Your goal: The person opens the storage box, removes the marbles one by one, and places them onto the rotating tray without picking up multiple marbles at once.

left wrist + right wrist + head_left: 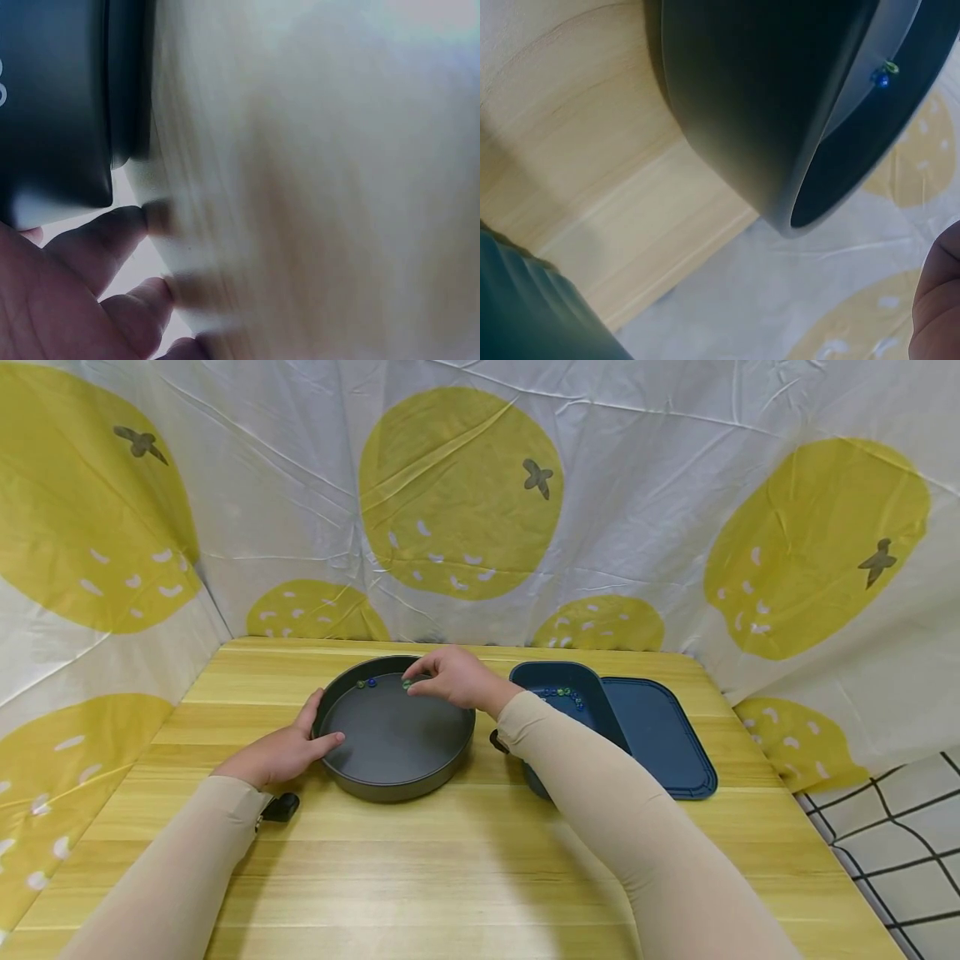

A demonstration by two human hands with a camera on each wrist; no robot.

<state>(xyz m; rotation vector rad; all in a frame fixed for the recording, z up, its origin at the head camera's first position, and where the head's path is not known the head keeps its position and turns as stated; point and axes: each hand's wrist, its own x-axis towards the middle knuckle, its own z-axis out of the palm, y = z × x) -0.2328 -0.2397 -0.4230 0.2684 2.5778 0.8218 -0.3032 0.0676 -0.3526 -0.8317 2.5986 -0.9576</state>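
Observation:
A round dark grey pan (397, 735) stands on the wooden table. My left hand (281, 753) holds its left side, the thumb over the rim and the other fingers outside the wall. In the left wrist view, those fingertips (161, 292) touch the tabletop beside the pan. Over the pan's far part, my right hand (457, 678) pinches a green marble (407, 685) between thumb and fingertips. A blue marble (372, 682) and a greenish marble (361, 684) lie together inside, near the far wall. The right wrist view catches only part of my right hand (937, 307).
Right of the pan, a dark blue rectangular container (551, 673) holds several blue and green marbles (564, 693). A matching flat lid (660, 739) lies at its right, partly behind the container. Behind the table hangs a fruit-patterned cloth (637, 527).

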